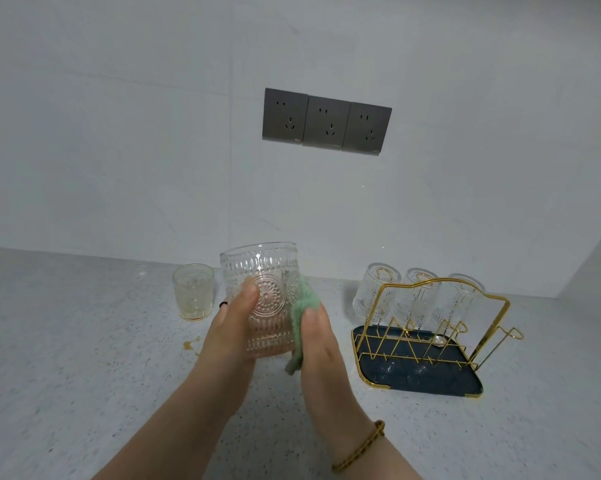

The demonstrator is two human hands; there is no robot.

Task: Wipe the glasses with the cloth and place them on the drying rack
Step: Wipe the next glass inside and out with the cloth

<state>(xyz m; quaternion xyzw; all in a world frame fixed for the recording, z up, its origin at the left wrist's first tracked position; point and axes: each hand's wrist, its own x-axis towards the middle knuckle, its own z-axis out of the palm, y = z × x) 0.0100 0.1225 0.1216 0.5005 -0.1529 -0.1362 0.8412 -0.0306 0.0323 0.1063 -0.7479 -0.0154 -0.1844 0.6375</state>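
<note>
My left hand [229, 327] grips a clear embossed glass [264, 289], held upright above the counter in the middle of the view. My right hand [318, 337] holds a green cloth [300, 306] and presses it against the glass's right side. A second glass [192, 292] with a yellowish tint stands on the counter to the left, behind my left hand. The gold wire drying rack [430, 327] on a dark blue tray [441, 379] stands at the right. Three clear glasses [416, 296] hang upside down on its back pegs.
A small yellowish spill [190, 344] marks the speckled counter [84, 358] left of my left wrist. Three grey wall sockets [326, 121] sit on the white wall above. The wall turns a corner at the far right, behind the rack.
</note>
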